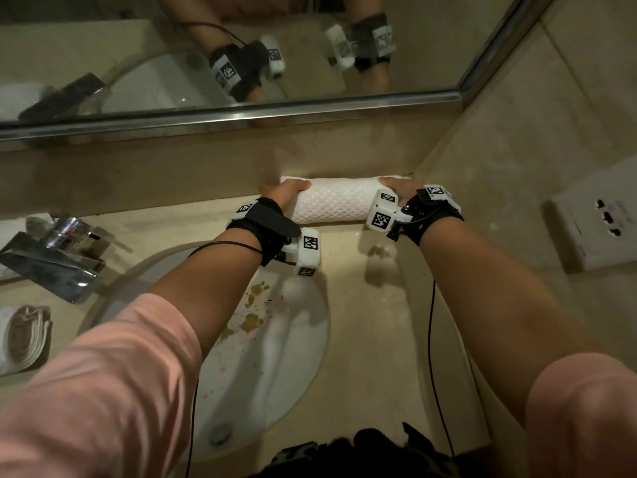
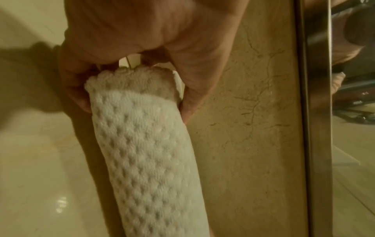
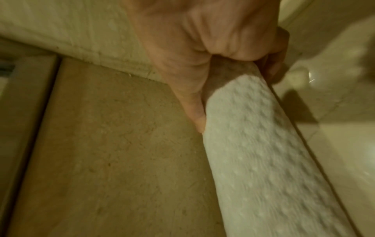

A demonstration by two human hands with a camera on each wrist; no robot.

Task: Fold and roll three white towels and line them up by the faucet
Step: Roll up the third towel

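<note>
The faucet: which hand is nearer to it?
Left. The left hand grips the rolled towel's end on the faucet side; the right hand grips the far end, by the corner wall.

Beige marble counter [image 1: 375, 326], glossy, warm dim light. Oval white basin [image 1: 275, 346] sunk in it, brown stains on bowl, drain [image 1: 220, 434] near front. Marble backsplash [image 1: 172, 174] along rear. Above it, mirror [image 1: 138, 63] with metal frame [image 1: 241, 112]. Tiled side wall [image 1: 517, 132] at right, white socket plate [image 1: 593, 222] mounted there.
</note>
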